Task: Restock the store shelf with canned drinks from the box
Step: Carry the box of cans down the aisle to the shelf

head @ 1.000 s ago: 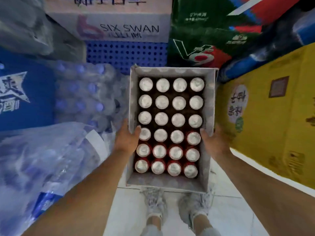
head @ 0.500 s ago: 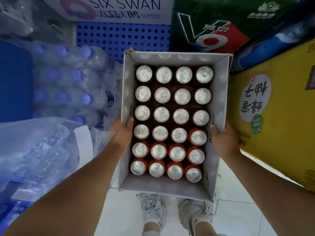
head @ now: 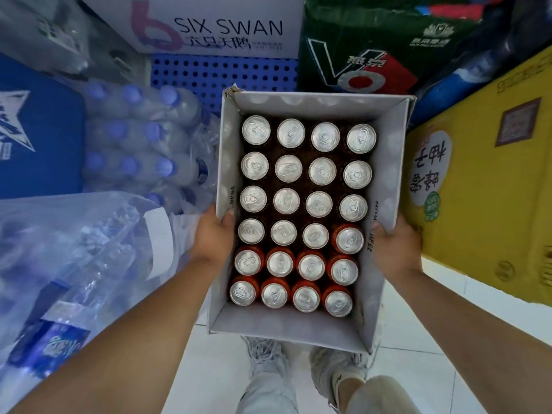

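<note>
An open-topped white cardboard box [head: 286, 321] is held up in front of me, above my shoes. It is packed with several rows of red canned drinks [head: 286, 201], silver tops up. My left hand [head: 213, 236] grips the box's left wall, thumb hooked over the rim. My right hand [head: 394, 246] grips the right wall the same way, thumb on the rim. No store shelf is in view.
Shrink-wrapped packs of water bottles [head: 140, 150] lie at left, a blue carton [head: 35, 130] beyond them. A yellow carton [head: 490, 186] stands at right. A white "SIX SWAN" carton [head: 227, 28], a green pack [head: 373, 46] and a blue perforated panel [head: 221, 76] are ahead. White tiled floor [head: 418, 339] lies below.
The box has come closer to the camera and now fills more of the view. Both hands keep the same grip on its side walls.
</note>
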The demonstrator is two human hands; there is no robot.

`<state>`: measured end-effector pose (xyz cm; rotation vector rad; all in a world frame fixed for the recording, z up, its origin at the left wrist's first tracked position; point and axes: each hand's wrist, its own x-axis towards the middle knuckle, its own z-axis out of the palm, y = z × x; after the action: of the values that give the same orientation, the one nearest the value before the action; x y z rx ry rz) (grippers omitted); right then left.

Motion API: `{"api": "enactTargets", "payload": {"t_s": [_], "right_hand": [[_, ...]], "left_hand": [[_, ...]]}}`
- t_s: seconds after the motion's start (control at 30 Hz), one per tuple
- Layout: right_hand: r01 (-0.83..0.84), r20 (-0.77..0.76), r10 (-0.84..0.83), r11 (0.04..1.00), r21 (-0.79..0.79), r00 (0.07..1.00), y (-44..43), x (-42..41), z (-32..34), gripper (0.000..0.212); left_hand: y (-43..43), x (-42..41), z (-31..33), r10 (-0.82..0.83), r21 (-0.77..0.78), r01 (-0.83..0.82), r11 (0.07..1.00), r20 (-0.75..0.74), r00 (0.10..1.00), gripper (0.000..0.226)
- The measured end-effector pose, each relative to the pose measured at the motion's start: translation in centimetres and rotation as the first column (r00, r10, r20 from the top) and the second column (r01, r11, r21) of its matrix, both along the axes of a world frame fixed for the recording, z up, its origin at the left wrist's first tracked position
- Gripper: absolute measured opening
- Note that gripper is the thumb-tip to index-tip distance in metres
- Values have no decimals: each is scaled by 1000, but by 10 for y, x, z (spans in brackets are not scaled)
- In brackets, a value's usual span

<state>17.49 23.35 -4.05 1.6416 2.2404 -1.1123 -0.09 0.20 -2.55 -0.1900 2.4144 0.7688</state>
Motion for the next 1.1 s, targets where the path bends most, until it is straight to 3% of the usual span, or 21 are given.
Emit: {"api": "enactTargets", "payload": {"t_s": [0.13,0.27,0.47,0.6,0.77,1.1], "right_hand": [[-38,48,38,999,-3,998,-1,5,35,25],[-51,49,54,997,-60,997,-3,14,80,17],[-73,59,81,989,-129,995,-27,54,174,28],[-81,76,90,990,-113,993,-44,90,238,23],[48,84,-40,994,-102,996,-64,147,323,13],[265,-77,-268,963,-49,960,-80,249,499,6]], "left_hand": [[0,7,39,-131,-142,111,984,-139,982,28],[-3,15,91,-180,-198,156,968,-112,977,25],[-34,55,182,-220,-216,194,957,-100,970,24],[-54,81,240,-221,-283,200,938,-43,974,25],[-61,108,323,-334,-295,318,901,-4,942,27],[-51,171,517,-495,-178,478,860,-65,866,16]]}}
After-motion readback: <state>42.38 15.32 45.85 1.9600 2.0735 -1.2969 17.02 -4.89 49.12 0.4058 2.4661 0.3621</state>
